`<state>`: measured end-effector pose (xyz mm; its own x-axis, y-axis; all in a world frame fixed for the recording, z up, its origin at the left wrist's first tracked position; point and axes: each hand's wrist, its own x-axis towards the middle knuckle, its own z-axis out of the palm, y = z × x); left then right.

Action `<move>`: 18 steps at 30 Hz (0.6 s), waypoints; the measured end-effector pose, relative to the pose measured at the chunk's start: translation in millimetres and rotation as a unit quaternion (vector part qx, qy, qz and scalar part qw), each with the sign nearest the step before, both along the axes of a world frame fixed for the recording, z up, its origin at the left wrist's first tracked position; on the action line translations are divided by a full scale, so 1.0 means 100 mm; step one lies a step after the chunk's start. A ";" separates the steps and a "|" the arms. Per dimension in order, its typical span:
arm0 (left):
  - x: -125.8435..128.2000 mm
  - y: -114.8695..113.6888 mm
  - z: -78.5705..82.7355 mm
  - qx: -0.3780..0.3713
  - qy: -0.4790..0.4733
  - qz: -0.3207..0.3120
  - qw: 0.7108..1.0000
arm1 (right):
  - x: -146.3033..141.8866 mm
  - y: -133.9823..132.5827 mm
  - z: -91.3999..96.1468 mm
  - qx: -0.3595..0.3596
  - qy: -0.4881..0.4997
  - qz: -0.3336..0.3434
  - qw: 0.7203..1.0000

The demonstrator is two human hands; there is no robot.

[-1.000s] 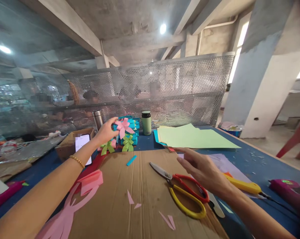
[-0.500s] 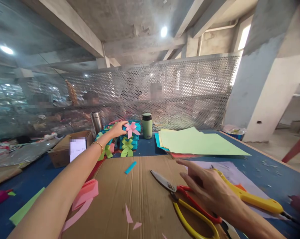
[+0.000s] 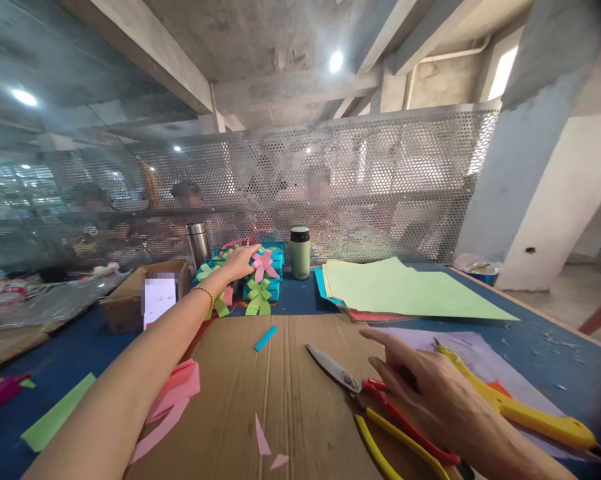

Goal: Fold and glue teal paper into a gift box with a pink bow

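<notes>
Left hand (image 3: 240, 262) at the flower (image 3: 265, 265), right hand (image 3: 430, 393) over scissors (image 3: 353, 385)
Our left hand lies flat, fingers stretched onto the pink flower on the boxes (image 3: 275, 253) by the table's (image 3: 293, 301) far edge; our right hand is spread wide above the scissors — bare cardboard (image 3: 290, 400) lies open between them.
</notes>
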<state>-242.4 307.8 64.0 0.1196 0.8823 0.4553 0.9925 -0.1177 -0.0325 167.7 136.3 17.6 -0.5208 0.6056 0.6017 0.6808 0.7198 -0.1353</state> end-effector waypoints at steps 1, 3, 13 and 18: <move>-0.01 0.01 0.01 -0.003 0.004 0.001 1.000 | 0.00 0.00 0.00 0.003 -0.001 0.001 1.000; -0.04 0.03 0.02 -0.008 0.010 0.001 1.000 | 0.00 0.01 0.00 0.014 -0.003 0.001 1.000; -0.02 -0.01 -0.02 -0.016 0.036 -0.041 0.998 | 0.00 0.01 0.02 0.066 -0.012 0.012 0.998; 0.01 -0.09 0.02 -0.017 0.045 -0.049 0.998 | 0.00 0.01 0.03 0.046 -0.011 0.003 0.999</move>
